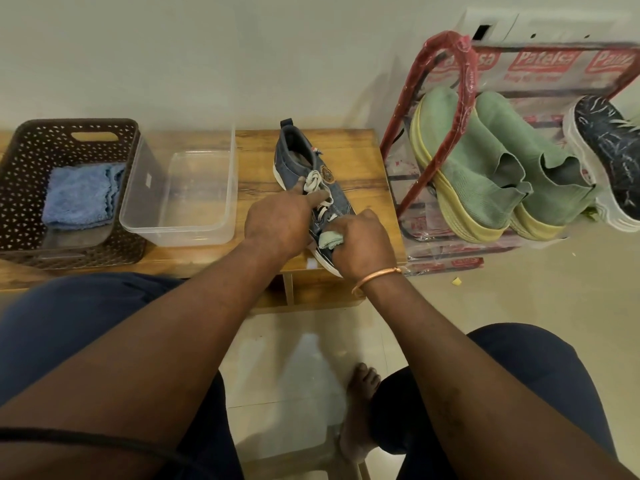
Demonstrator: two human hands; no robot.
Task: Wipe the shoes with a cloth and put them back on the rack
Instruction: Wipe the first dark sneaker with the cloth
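- On the wooden counter (356, 161), near its right end, lies a blue denim shoe (311, 174), toe toward the person and heel toward the wall.
- The left hand (277, 220) rests across the shoe's white laces, fingers stretched out on top.
- The right hand (360, 244) sits at the toe, fingers curled round a pale green cloth (330, 240) bunched against the shoe's front.
- Left of the shoe stand a clear tub (180, 202) and a brown basket (20, 188) holding a blue towel (81, 195).
- Right of the counter, a red rack (460, 64) carries green shoes (485, 161) and a dark shoe (609, 140).
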